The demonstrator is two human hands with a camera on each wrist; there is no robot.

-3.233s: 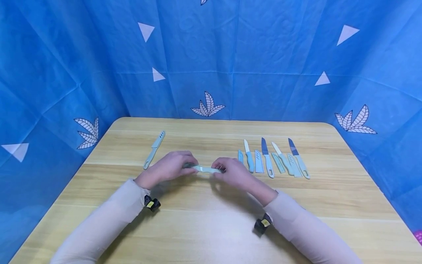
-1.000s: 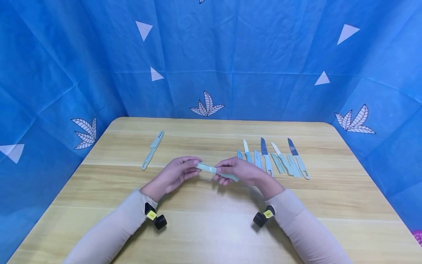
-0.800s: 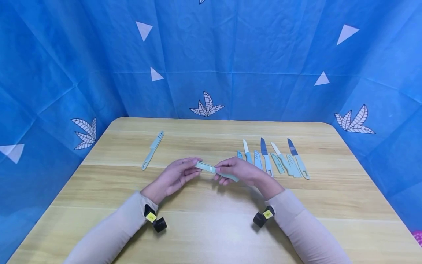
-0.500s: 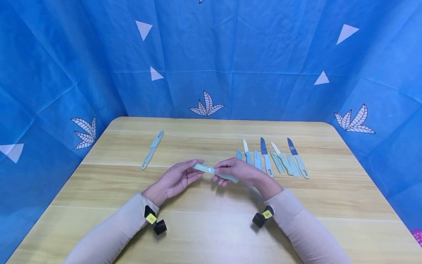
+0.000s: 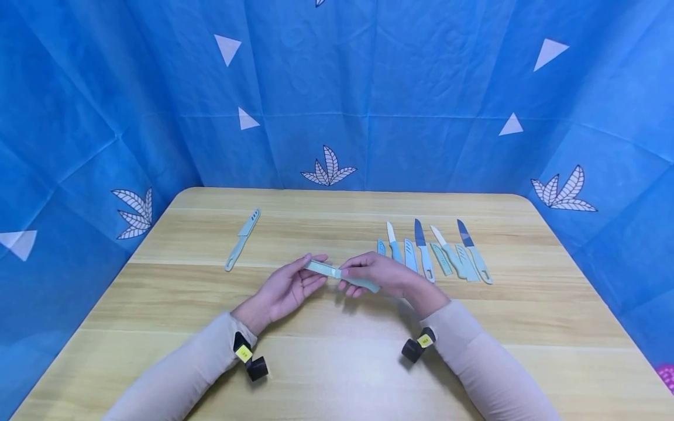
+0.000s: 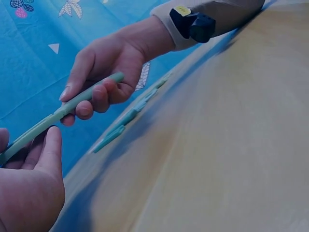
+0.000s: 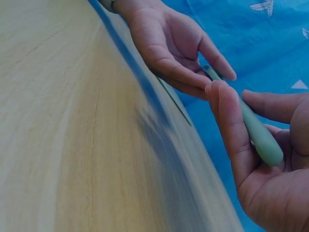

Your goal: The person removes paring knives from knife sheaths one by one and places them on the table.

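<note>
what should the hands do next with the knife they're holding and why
Probably lay the held knife beside the covered knife at the left: its sheath seems to reach the handle, with the right hand gripping that handle and the left hand at the sheath. The four bare knives lie on the opposite side.

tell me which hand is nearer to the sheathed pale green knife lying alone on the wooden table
Left. The left hand is right of the lone sheathed pale green knife, apart from it and nearer the person; the right hand is farther right, past the left hand.
</note>
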